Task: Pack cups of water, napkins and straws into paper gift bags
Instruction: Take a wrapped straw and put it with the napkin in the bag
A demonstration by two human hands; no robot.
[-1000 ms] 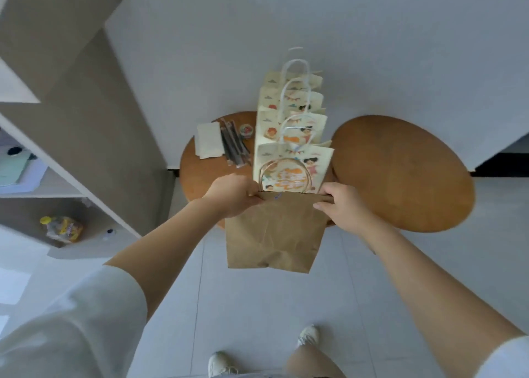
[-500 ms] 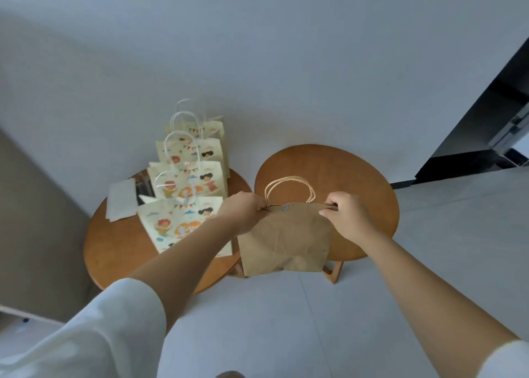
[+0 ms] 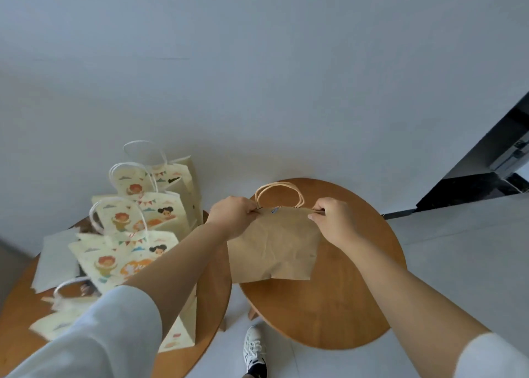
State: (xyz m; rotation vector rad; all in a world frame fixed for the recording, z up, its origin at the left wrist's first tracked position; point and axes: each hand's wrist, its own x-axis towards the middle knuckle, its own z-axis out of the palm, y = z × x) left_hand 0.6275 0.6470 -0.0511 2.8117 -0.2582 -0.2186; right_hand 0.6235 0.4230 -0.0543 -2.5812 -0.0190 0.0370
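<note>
Hanging between two hands, a flat brown bag [image 3: 274,251] is held upright by its top edge. We log the left hand [image 3: 233,216] at the bag's upper left corner, its fingers [image 3: 250,210] curled tight and pinching the paper. The right hand [image 3: 333,220] takes the upper right corner the same way, fingers [image 3: 317,206] folded over the rim. The bag is creased, and its mouth looks pressed flat. A looped paper handle [image 3: 279,188] stands above the top edge, between the two hands. We see a small pale label [image 3: 274,211] on that edge, just under the handle.

Behind and below the bag sits a round wooden desk [image 3: 343,306]. The bag's lower edge hangs over its top; we cannot tell whether it touches.

Left of the bag a second desk [image 3: 17,320] carries a row of printed bags [image 3: 126,260]. They are cream, with cartoon children, bunting and white cord handles, and stand one behind another. The left forearm crosses in front of the nearest ones, and a white sleeve [image 3: 108,334] covers the upper arm. Farther left of the bag, past the printed row, we mark a white sheet [image 3: 55,260] lying flat on that desk.

Below the bag, between the two desks, a white shoe [image 3: 254,349] with a dark toe stands on the pale floor [image 3: 458,249].
</note>
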